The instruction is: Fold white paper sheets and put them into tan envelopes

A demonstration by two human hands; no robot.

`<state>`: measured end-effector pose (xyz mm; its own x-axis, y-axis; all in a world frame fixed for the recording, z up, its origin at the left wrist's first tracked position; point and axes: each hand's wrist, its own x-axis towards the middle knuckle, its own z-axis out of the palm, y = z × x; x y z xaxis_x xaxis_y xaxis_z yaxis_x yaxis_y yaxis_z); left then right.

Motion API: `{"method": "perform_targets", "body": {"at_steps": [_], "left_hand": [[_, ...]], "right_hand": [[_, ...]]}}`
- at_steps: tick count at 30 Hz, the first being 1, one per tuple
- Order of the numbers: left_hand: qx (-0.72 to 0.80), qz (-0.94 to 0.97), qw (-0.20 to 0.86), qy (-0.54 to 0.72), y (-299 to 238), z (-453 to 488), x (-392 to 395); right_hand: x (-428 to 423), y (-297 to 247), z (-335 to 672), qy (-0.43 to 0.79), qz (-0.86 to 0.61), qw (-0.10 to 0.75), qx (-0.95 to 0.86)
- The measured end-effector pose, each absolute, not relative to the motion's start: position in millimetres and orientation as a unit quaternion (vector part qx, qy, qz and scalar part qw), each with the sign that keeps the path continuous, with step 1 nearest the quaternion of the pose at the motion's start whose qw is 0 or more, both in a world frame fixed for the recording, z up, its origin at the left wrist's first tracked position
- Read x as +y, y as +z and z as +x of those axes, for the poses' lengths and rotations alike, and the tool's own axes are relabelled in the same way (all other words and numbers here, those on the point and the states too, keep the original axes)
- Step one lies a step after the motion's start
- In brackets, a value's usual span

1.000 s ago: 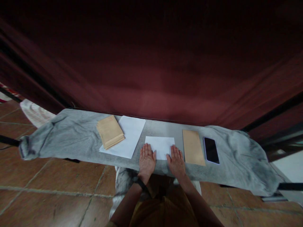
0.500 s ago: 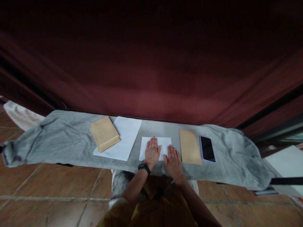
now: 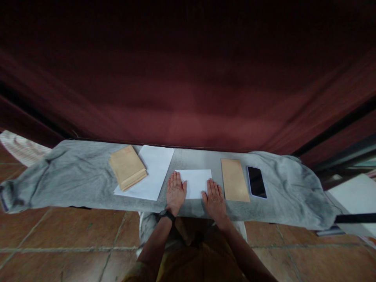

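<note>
Near the front edge of the gray cloth [image 3: 85, 176], the left hand [image 3: 176, 194] and right hand [image 3: 215, 201] lie flat, apart, over opposite sides of the small white sheet [image 3: 195, 183].

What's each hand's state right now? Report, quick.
Left hand: open, palm down over the left edge of the smaller white sheet, gripping nothing.
Right hand: open, palm down at that sheet's right edge, gripping nothing.
</note>
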<state>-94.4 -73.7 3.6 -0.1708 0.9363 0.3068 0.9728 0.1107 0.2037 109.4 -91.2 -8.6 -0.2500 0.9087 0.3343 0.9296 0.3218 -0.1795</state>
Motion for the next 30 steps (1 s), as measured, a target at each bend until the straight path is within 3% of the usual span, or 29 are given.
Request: {"method": "perform_targets", "body": {"at_steps": [7,14,30], "left_hand": [[-0.748,-0.64,0.046,-0.17,6,-98,-83],[-0.765,-0.624,0.033,-0.157,4,-93,-82],[-0.718,-0.687,-0.005,-0.112,17,-88,-81]], "right_hand": [[-80,-6,90,-0.005,-0.61,0.213,-0.763],[-54,4,47,0.071,-0.559,0.151,-0.812],[-50,-10,78,0.005,-0.582,0.161,-0.797]]}}
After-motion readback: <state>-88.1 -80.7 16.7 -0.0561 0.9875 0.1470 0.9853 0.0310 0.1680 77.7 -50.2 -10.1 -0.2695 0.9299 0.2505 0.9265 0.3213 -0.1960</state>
